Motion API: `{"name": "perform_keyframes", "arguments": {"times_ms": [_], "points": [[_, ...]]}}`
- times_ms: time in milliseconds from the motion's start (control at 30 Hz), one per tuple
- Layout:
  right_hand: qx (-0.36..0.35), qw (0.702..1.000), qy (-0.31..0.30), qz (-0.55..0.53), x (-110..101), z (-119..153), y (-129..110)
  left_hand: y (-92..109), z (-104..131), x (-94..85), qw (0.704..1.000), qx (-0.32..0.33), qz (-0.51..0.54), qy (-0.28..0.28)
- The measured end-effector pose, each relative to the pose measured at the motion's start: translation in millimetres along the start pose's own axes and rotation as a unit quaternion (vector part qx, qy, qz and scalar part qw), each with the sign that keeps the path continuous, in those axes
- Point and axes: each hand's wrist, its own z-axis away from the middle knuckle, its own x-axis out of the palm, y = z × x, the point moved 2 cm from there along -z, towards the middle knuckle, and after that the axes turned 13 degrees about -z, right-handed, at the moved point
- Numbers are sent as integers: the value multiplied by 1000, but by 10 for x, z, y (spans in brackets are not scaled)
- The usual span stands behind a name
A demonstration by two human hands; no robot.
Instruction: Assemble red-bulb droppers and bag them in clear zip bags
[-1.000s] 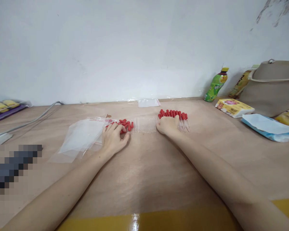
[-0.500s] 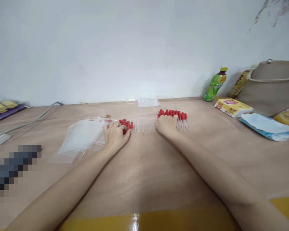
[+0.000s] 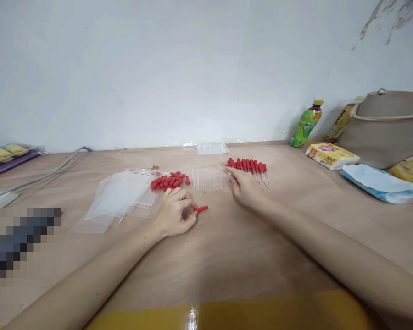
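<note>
My left hand (image 3: 177, 211) is closed, pinching a red rubber dropper bulb (image 3: 202, 208) between thumb and fingertip just above the table. Behind that hand lies a loose pile of red bulbs (image 3: 168, 181). Clear thin dropper tubes (image 3: 204, 178) lie side by side in a row between my hands. At the row's right end my right hand (image 3: 247, 187) is closed, its fingertips on a clear tube that shows only faintly. Beyond it sits a group of droppers with red bulbs (image 3: 253, 166) fitted on clear tubes, partly hidden by my fingers.
Clear zip bags (image 3: 119, 197) lie left of the pile, and a small white packet (image 3: 212, 148) lies by the wall. On the right are a green drink bottle (image 3: 307, 123), a tissue pack (image 3: 331, 156), a blue-white packet (image 3: 382, 184) and a grey bag (image 3: 385, 130). A cable (image 3: 55, 168) runs at left.
My left hand has come off the pile toward me and to the right, bringing one red bulb. My right hand has shifted slightly right and nearer, uncovering more of the fitted droppers.
</note>
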Motion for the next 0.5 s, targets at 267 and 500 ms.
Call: {"name": "perform_keyframes", "arguments": {"times_ms": [267,500], "points": [[-10,1000,1,-20,-11,381,-135,108,-16,129,997,32,64,-9],[-77,996,-2,-43,24,447,-251,99,8,218,983,-25,180,39]]}}
